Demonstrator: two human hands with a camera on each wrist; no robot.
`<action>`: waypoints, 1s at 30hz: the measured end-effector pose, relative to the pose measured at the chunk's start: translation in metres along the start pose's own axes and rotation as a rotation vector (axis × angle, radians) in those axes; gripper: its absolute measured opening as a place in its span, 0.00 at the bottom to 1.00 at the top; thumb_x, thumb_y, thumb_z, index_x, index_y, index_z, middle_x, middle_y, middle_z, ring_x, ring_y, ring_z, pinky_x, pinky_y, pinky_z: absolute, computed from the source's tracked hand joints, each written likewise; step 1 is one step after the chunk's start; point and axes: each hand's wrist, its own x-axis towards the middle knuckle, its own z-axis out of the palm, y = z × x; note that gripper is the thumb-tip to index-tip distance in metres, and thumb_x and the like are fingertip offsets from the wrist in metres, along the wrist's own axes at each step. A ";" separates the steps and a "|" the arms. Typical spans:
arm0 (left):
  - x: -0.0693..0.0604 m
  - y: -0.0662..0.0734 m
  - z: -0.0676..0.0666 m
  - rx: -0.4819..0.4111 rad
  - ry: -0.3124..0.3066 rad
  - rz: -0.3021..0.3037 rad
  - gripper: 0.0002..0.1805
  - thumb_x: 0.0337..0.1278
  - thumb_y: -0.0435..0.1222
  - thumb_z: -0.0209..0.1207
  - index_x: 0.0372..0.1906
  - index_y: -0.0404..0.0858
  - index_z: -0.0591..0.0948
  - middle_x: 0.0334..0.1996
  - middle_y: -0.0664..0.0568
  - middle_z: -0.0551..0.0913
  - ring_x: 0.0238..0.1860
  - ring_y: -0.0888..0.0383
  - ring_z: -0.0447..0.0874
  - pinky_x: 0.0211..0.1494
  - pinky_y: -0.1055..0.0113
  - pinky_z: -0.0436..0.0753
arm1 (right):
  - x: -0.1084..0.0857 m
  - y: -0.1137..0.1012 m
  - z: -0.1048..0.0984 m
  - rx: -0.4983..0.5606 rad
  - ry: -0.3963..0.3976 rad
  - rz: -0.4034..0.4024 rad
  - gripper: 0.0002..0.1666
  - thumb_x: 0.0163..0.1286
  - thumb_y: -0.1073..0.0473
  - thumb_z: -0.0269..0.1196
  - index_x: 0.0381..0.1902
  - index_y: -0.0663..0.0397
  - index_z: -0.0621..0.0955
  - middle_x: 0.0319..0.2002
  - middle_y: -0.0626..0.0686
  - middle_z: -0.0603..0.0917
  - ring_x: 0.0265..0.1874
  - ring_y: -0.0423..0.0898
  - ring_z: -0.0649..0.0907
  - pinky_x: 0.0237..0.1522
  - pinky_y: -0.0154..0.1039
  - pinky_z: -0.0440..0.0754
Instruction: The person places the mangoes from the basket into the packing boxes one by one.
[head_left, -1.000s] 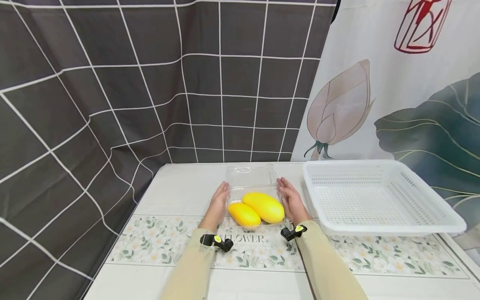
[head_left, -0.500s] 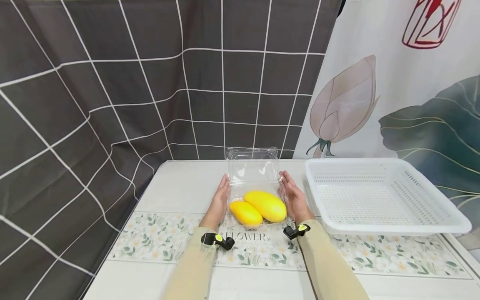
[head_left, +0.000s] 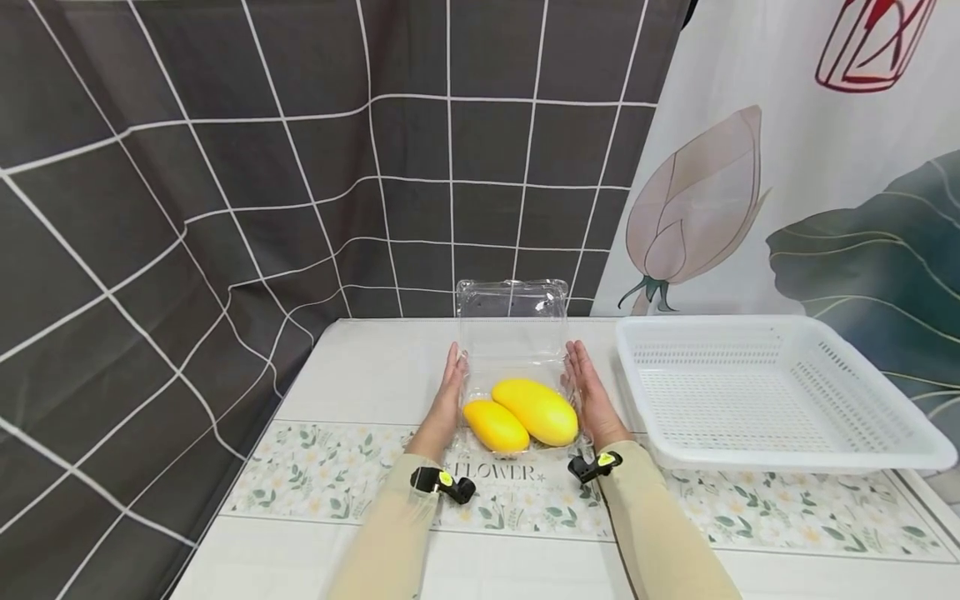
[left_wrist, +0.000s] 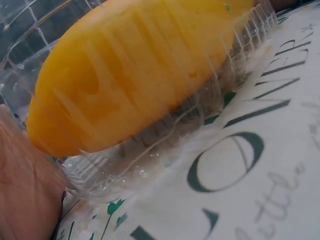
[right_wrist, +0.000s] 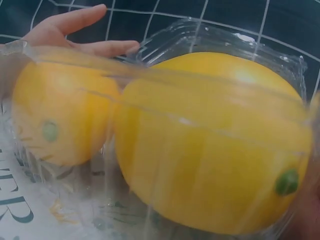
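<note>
On the white table (head_left: 375,375), the clear box (head_left: 516,367) sits between the fingers (head_left: 584,367).

Both flanks blocked — left hand (head_left: 444,398) and right hand (head_left: 593,398) line the sides of the clear container (head_left: 517,371), its raised lid (head_left: 513,325) walling off the back. Over the yellow fruits (head_left: 535,411), room from above! Slim gap rightward before the white basket (head_left: 795,461) — wider tabletop (head_left: 367,375) leftward.

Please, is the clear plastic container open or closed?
Open: its lid stands raised behind the two yellow fruits, which lie uncovered in the base.
</note>
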 end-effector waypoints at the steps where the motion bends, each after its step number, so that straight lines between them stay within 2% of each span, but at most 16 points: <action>1: 0.000 -0.001 0.000 0.030 0.003 0.010 0.35 0.80 0.55 0.33 0.82 0.59 0.36 0.83 0.49 0.41 0.81 0.42 0.37 0.77 0.34 0.32 | 0.000 0.000 0.000 -0.019 0.003 0.003 0.39 0.84 0.40 0.28 0.82 0.50 0.35 0.83 0.51 0.39 0.81 0.49 0.41 0.81 0.47 0.41; 4: -0.002 -0.004 -0.001 0.080 0.004 0.037 0.34 0.81 0.55 0.31 0.82 0.59 0.36 0.83 0.50 0.41 0.81 0.43 0.40 0.79 0.36 0.35 | -0.002 0.001 -0.001 -0.045 0.001 -0.004 0.39 0.84 0.39 0.28 0.82 0.50 0.37 0.83 0.50 0.40 0.81 0.48 0.42 0.81 0.47 0.41; 9: -0.006 -0.005 -0.001 0.104 -0.004 0.076 0.33 0.82 0.53 0.29 0.82 0.57 0.36 0.83 0.49 0.39 0.81 0.44 0.41 0.79 0.38 0.37 | -0.004 0.003 -0.002 -0.017 -0.002 -0.024 0.39 0.83 0.41 0.26 0.82 0.53 0.40 0.83 0.54 0.40 0.81 0.50 0.42 0.81 0.50 0.40; 12: -0.006 -0.007 -0.001 0.084 -0.009 0.114 0.32 0.82 0.49 0.26 0.82 0.53 0.35 0.82 0.44 0.39 0.81 0.42 0.42 0.80 0.41 0.40 | -0.005 0.004 -0.001 0.018 0.019 -0.052 0.38 0.84 0.42 0.27 0.82 0.57 0.44 0.82 0.56 0.42 0.81 0.52 0.44 0.81 0.52 0.40; 17: -0.004 -0.009 0.000 0.032 0.000 0.144 0.32 0.82 0.50 0.22 0.83 0.50 0.36 0.82 0.41 0.40 0.81 0.41 0.43 0.82 0.45 0.43 | -0.006 0.002 0.000 0.064 0.046 -0.100 0.37 0.84 0.43 0.27 0.79 0.62 0.49 0.82 0.58 0.46 0.81 0.55 0.45 0.80 0.56 0.40; 24: -0.007 -0.010 -0.001 -0.047 -0.021 0.172 0.31 0.81 0.50 0.21 0.83 0.53 0.38 0.82 0.43 0.39 0.81 0.43 0.39 0.80 0.39 0.37 | -0.007 0.000 0.000 0.120 0.052 -0.141 0.39 0.84 0.42 0.27 0.77 0.67 0.48 0.81 0.61 0.46 0.80 0.56 0.45 0.80 0.55 0.39; 30: -0.011 -0.008 -0.003 -0.078 -0.045 0.171 0.32 0.79 0.53 0.22 0.82 0.57 0.39 0.83 0.47 0.40 0.82 0.46 0.37 0.81 0.42 0.35 | -0.006 0.000 0.001 0.152 0.046 -0.160 0.38 0.84 0.42 0.27 0.77 0.65 0.50 0.81 0.63 0.44 0.80 0.57 0.44 0.80 0.54 0.38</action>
